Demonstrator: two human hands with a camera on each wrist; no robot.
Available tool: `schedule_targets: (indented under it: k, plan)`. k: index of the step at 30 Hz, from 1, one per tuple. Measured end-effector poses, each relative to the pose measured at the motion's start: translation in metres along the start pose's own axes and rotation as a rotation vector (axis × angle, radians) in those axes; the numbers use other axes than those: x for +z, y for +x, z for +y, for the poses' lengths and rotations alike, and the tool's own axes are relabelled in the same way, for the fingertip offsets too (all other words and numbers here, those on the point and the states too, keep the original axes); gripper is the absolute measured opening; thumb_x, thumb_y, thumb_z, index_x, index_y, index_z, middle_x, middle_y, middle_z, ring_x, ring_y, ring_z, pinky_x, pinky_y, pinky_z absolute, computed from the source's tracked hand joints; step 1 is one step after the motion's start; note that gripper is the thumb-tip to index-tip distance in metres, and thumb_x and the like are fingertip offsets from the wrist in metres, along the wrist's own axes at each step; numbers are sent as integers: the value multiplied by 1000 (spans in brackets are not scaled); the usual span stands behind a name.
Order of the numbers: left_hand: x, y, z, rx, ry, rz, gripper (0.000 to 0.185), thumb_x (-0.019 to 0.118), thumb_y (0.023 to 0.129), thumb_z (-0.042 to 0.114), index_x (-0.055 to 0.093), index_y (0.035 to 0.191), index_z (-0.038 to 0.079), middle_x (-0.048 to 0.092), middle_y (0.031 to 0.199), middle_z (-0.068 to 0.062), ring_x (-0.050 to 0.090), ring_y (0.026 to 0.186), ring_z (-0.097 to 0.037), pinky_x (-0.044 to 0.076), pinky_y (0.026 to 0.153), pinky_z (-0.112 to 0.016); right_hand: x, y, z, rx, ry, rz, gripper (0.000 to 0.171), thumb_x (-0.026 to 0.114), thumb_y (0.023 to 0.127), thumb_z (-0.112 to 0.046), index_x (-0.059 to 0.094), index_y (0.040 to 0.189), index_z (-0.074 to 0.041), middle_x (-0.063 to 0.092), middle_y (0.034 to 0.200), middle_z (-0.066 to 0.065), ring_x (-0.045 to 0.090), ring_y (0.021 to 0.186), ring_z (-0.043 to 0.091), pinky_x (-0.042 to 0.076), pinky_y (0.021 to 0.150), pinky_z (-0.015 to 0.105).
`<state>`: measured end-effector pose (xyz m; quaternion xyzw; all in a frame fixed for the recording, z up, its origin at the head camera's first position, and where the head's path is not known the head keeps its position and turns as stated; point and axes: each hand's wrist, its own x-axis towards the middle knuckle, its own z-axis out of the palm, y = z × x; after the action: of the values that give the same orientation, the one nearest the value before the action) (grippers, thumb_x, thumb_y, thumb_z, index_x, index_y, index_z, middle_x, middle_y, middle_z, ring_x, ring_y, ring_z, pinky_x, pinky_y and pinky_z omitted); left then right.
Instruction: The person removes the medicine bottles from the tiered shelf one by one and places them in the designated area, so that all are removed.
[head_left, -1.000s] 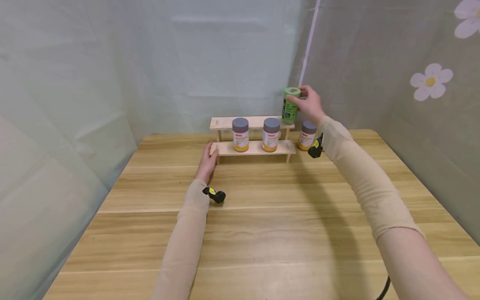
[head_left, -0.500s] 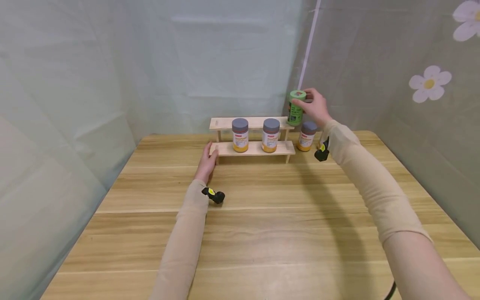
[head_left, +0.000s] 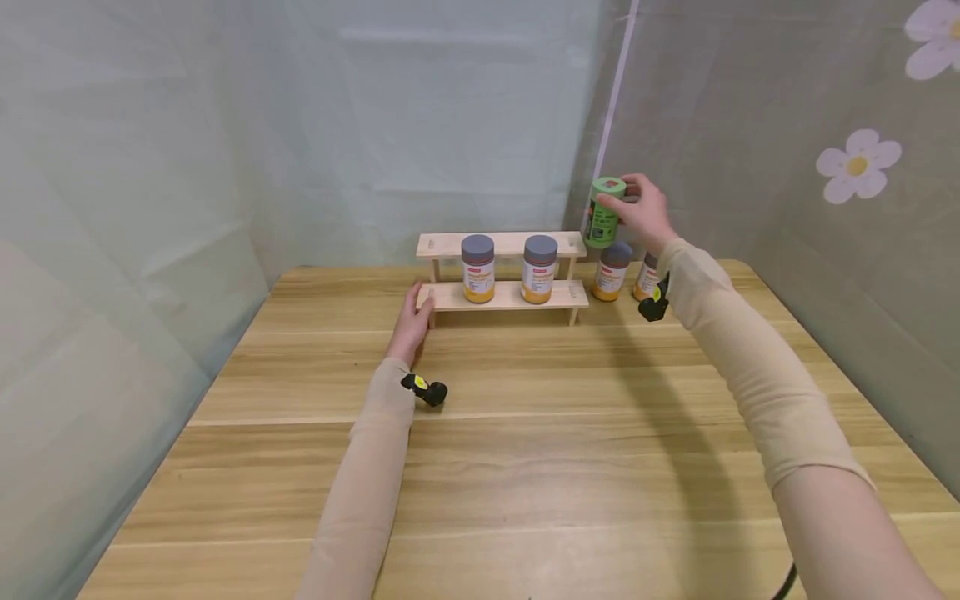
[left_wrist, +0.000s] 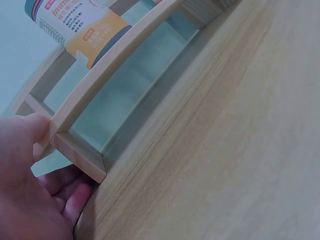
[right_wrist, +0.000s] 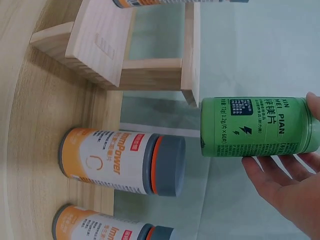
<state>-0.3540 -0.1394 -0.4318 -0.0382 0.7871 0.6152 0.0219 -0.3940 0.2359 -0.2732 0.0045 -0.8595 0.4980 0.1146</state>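
My right hand (head_left: 648,215) grips a green supplement bottle (head_left: 602,225) near its top and holds it upright in the air. The bottle is just off the right end of a two-tier wooden rack's upper shelf (head_left: 495,243). In the right wrist view the green bottle (right_wrist: 250,127) shows its printed label, and no rack part touches it. My left hand (head_left: 411,327) grips the rack's left end. Seen from the left wrist, the thumb presses the lower shelf's end, and the fingers curl by the leg (left_wrist: 82,157).
Two grey-capped supplement bottles, one left (head_left: 478,279) and one right (head_left: 538,279), stand on the lower shelf. Right of the rack, on the wooden table (head_left: 510,467), are two more, a nearer one (head_left: 610,279) and one partly hidden (head_left: 646,279). A fabric backdrop (head_left: 465,125) rises behind.
My right hand has carried the green bottle rightward from over the upper shelf's right end to beyond it, above the bottles on the table. My left hand stays on the rack.
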Motion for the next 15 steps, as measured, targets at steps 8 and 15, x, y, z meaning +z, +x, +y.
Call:
schedule_targets:
  k: [8, 15]
  plan:
    - [0, -1, -3, -13, -13, -13, 60, 39, 104, 36, 13, 157, 25, 11, 165, -5, 13, 151, -31, 11, 124, -48, -6, 1, 6, 31, 56, 2, 65, 65, 91, -38, 40, 143, -9, 47, 139, 13, 52, 113, 16, 49, 103, 41]
    - [-2, -1, -2, -14, -23, -11, 60, 39, 103, 37, 13, 157, 25, 12, 165, -6, 17, 150, -32, 14, 123, -49, -14, -2, 8, 57, 86, 1, 66, 68, 88, -42, 41, 140, -11, 47, 142, 14, 52, 116, 17, 51, 99, 35]
